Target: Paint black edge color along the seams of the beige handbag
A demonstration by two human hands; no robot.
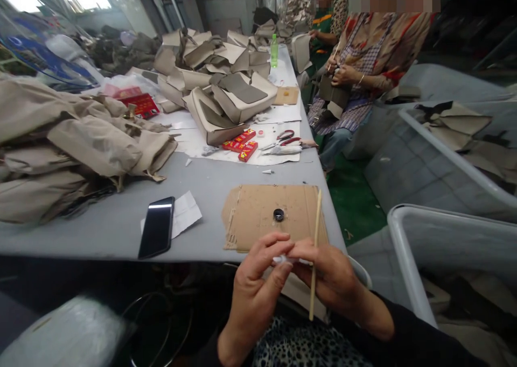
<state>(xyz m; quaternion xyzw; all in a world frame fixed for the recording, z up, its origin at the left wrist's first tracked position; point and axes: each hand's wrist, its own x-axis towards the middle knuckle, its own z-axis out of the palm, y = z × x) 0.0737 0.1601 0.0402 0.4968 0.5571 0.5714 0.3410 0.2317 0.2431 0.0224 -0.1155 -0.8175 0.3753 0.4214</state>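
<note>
Wooden stick (317, 221), thin and pale, stands nearly upright at the right hand (333, 273), its top over the cardboard's right edge and its lower end below the fingers. That hand's fingers are curled closed about the stick and also meet a small white piece (283, 259). The left hand (260, 281) has thumb and fingertips closed on the same piece, which is too covered to identify. Both hands are just off the near edge of the grey table (210, 189).

Just beyond them lies a flat cardboard sheet (254, 216) bearing a small round black cap (278, 214). Left of it, a dark smartphone (156, 228) rests partly on creased white paper (187, 214). Farther out are a white nozzle tip (268, 171), red printed boxes (247, 150) and red-handled scissors (286, 135). Beige fabric pieces (97, 141) heap at left; beige-and-grey bag panels (226, 106) pile behind, near a green bottle (274, 51). Across the table's right side, a seated co-worker (365, 60) in a checked apron handles a dark piece (333, 92).
</note>
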